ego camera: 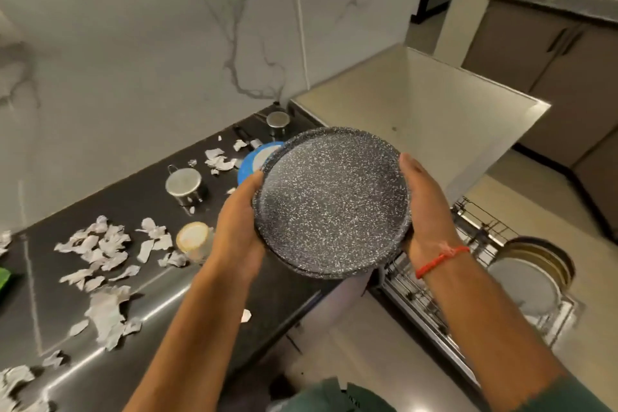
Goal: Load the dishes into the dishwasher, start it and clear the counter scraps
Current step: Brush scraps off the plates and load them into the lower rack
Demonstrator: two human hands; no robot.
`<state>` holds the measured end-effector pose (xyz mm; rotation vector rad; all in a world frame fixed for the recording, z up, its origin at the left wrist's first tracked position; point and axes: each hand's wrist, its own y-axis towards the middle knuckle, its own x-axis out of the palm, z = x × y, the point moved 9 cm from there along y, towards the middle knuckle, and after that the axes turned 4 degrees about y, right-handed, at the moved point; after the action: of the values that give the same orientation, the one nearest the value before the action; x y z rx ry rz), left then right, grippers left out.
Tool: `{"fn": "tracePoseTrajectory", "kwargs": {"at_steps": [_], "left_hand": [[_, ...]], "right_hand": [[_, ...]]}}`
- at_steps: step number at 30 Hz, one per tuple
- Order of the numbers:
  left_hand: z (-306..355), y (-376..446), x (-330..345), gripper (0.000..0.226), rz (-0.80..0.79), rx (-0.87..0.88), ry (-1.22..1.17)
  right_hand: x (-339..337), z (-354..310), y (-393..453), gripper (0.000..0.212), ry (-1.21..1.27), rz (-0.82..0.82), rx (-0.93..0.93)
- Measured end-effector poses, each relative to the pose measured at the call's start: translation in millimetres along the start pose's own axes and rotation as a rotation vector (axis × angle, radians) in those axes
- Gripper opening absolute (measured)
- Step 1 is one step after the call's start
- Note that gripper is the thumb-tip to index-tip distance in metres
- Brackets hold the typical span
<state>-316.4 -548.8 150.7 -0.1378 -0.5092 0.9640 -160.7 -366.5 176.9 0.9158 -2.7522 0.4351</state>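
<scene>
I hold a stack of dark speckled plates in the air above the counter's right end. My left hand grips the left rim and my right hand grips the right rim. Below on the right, the pulled-out dishwasher rack holds several round plates standing on edge. On the dark counter lie a blue plate, two steel cups, a glass with a pale rim and many torn paper scraps.
A large beige box-shaped unit stands at the counter's right end, behind the plates. A marble wall backs the counter. Brown cabinets stand at the far right. A green item sits at the left edge.
</scene>
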Motion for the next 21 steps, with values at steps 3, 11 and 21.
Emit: {"fn": "tracePoseTrajectory", "kwargs": {"at_steps": [3, 11, 21], "left_hand": [[-29, -5, 37, 0.037, -0.046, -0.041, 0.007], [-94, -17, 152, 0.040, -0.219, -0.170, 0.137], [-170, -15, 286, 0.041, -0.502, -0.299, 0.392]], "right_hand": [[-57, -2, -17, 0.065, 0.096, 0.084, 0.021], [-190, -10, -57, 0.032, 0.289, 0.287, 0.042], [-323, -13, -91, 0.041, 0.502, 0.598, -0.052]]}}
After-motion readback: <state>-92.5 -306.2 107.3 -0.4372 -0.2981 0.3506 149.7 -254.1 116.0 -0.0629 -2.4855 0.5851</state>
